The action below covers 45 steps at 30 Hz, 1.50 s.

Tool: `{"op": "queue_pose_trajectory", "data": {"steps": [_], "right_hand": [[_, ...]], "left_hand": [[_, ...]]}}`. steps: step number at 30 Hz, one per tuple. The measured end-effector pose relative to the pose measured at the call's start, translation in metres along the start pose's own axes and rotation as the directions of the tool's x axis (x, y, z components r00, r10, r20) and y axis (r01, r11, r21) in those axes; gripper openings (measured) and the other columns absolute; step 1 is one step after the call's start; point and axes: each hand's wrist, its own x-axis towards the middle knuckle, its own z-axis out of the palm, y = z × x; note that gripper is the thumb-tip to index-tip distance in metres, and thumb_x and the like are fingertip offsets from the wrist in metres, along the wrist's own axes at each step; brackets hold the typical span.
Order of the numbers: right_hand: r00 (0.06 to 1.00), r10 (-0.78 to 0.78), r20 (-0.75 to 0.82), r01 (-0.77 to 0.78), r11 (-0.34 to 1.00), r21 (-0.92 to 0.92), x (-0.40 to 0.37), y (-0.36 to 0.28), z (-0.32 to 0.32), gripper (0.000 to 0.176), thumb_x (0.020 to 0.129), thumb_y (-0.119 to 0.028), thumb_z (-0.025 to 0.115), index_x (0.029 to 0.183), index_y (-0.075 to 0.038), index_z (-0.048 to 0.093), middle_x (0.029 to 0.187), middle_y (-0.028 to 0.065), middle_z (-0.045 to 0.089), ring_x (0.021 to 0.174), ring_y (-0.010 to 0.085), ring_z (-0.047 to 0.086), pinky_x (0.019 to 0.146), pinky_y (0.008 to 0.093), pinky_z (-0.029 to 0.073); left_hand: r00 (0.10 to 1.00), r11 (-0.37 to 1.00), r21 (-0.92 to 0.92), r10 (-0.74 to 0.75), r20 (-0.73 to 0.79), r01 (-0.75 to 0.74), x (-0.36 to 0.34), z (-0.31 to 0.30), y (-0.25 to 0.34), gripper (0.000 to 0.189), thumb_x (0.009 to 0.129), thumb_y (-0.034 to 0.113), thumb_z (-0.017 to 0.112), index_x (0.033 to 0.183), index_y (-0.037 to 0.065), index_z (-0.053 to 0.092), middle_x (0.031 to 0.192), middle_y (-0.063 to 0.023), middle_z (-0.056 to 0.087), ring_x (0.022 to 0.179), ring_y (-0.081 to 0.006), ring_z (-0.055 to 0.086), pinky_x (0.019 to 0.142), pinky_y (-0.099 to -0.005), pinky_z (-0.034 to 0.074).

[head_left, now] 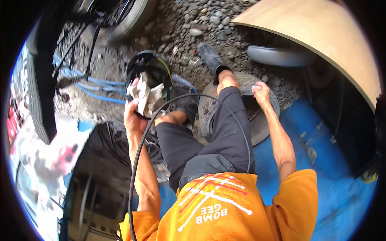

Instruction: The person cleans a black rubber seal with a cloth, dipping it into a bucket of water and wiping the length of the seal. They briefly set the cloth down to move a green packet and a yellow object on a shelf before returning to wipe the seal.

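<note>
My left hand (134, 114) is closed on a crumpled white cloth (146, 96), with its thumb and fingers at the cloth's left side. Directly behind the cloth is a round, black, hollow container (146, 60) with a yellow-green strip along its edge; whether it is a bucket cannot be told. My right hand (261, 94) hovers over the right side of a tire (267, 124) lying flat on the ground. Its fingers are curled in, and anything small between them cannot be made out. A thin black cable (140, 148) arcs across the view in front of my legs.
Blue hoses (102, 88) run along the ground at left, below a wheel (134, 20). Pebbles (197, 24) cover the ground ahead. At right are a second tire (277, 56), a curved tan panel (317, 24) and a blue surface (317, 136).
</note>
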Motion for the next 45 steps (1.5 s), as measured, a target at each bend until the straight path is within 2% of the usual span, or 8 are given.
{"op": "queue_pose_trajectory", "data": {"steps": [7, 8, 10, 24, 27, 34, 37, 45], "right_hand": [[0.988, -0.153, 0.036, 0.145, 0.975, 0.166, 0.049, -0.14, 0.014, 0.041, 0.094, -0.011, 0.067, 0.128, 0.008, 0.053, 0.099, 0.015, 0.069, 0.083, 0.0189, 0.07, 0.068, 0.0289, 0.059], [0.984, -0.169, 0.061, 0.156, 0.971, 0.184, 0.052, -0.158, 0.019, 0.042, 0.093, -0.011, 0.068, 0.127, 0.009, 0.053, 0.1, 0.016, 0.069, 0.085, 0.0199, 0.071, 0.069, 0.029, 0.06], [0.967, -0.237, 0.091, 0.221, 0.963, 0.156, 0.051, -0.194, 0.031, 0.041, 0.093, -0.01, 0.068, 0.127, 0.008, 0.054, 0.101, 0.0163, 0.07, 0.085, 0.02, 0.071, 0.069, 0.0292, 0.06], [0.758, -0.464, 0.458, 0.381, 0.885, 0.267, 0.067, -0.33, 0.172, 0.049, 0.098, -0.015, 0.063, 0.136, 0.01, 0.045, 0.117, 0.0229, 0.065, 0.097, 0.0302, 0.071, 0.081, 0.0355, 0.062], [0.779, -0.464, 0.421, 0.403, 0.886, 0.229, 0.035, -0.348, 0.205, 0.019, 0.093, -0.008, 0.061, 0.102, 0.007, 0.066, 0.088, 0.0137, 0.07, 0.076, 0.0192, 0.068, 0.063, 0.0333, 0.056], [0.267, -0.272, 0.925, 0.175, 0.957, 0.23, -0.058, -0.323, 0.196, 0.077, 0.094, -0.045, 0.067, 0.151, -0.004, 0.037, 0.143, 0.0152, 0.05, 0.122, 0.0224, 0.057, 0.087, 0.0327, 0.055], [0.262, -0.447, 0.855, 0.29, 0.882, 0.372, -0.073, -0.302, 0.206, 0.079, 0.093, -0.047, 0.068, 0.151, -0.003, 0.036, 0.142, 0.0107, 0.05, 0.129, 0.0189, 0.047, 0.11, 0.0334, 0.036], [0.351, -0.202, 0.914, -0.173, 0.946, 0.275, -0.067, -0.276, 0.214, 0.07, 0.086, -0.022, 0.082, 0.142, -0.001, 0.046, 0.122, 0.0036, 0.062, 0.111, 0.0094, 0.057, 0.096, 0.0266, 0.047]], "left_hand": [[0.994, 0.994, -0.055, 0.094, -0.061, -0.097, 0.002, -0.023, -0.008, 0.076, 0.081, 0.014, 0.062, 0.151, -0.001, 0.035, 0.144, -0.015, 0.051, 0.129, -0.0284, 0.054, 0.115, -0.0448, 0.039], [0.988, 0.992, -0.002, 0.126, -0.089, -0.127, 0.004, -0.024, -0.011, 0.083, 0.081, 0.02, 0.063, 0.154, 0.003, 0.029, 0.141, -0.0126, 0.054, 0.117, -0.0263, 0.062, 0.085, -0.0395, 0.059], [0.987, 0.99, -0.049, 0.124, -0.102, -0.129, 0.0, -0.028, -0.014, 0.083, 0.081, 0.02, 0.063, 0.154, 0.003, 0.029, 0.14, -0.0123, 0.055, 0.117, -0.026, 0.062, 0.085, -0.0396, 0.059], [0.967, 0.936, -0.245, 0.25, -0.048, -0.254, 0.022, -0.026, -0.03, 0.072, 0.08, 0.01, 0.063, 0.147, -0.005, 0.041, 0.137, -0.0192, 0.057, 0.123, -0.0273, 0.059, 0.11, -0.0384, 0.043], [0.959, 0.937, -0.206, 0.271, -0.08, -0.282, 0.034, -0.028, -0.045, 0.072, 0.082, 0.008, 0.062, 0.149, -0.005, 0.037, 0.135, -0.0195, 0.057, 0.121, -0.0269, 0.061, 0.11, -0.0391, 0.045], [0.913, 0.929, -0.094, 0.326, -0.246, -0.357, 0.046, -0.018, -0.088, 0.065, 0.089, 0.007, 0.068, 0.147, 0.001, 0.04, 0.128, -0.0112, 0.062, 0.118, -0.0194, 0.06, 0.106, -0.0349, 0.045], [0.906, 0.924, 0.057, 0.382, -0.185, -0.378, 0.055, -0.021, -0.109, 0.065, 0.093, 0.012, 0.069, 0.149, 0.0, 0.037, 0.136, -0.0104, 0.057, 0.123, -0.0191, 0.056, 0.108, -0.0354, 0.043], [0.913, 0.753, 0.603, 0.397, -0.099, -0.262, 0.041, -0.036, -0.129, 0.06, 0.095, 0.019, 0.067, 0.148, 0.005, 0.041, 0.14, -0.0134, 0.044, 0.131, -0.0208, 0.044, 0.109, -0.0361, 0.039]]}}
